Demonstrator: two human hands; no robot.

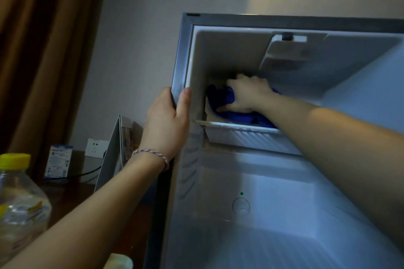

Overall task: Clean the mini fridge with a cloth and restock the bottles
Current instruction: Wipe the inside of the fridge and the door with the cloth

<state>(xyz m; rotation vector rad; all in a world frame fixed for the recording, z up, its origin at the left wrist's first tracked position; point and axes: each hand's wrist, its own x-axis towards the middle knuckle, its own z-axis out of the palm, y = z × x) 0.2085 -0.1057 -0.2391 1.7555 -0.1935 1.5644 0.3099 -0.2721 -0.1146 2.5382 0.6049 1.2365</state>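
In the head view, the right hand (247, 94) is deep in the upper compartment of the grey open mini fridge (273, 181), its grip pressed closed on a crumpled dark blue cloth (220, 96) lying on the white ribbed shelf (247, 137). The left hand (167, 124) clamps the fridge's left front edge. A clear plastic bottle with yellow cap (19, 194) stands on the dark wooden surface (72, 194) at left.

Right hand (246, 94) on cloth (220, 96) inside fridge (181, 54)
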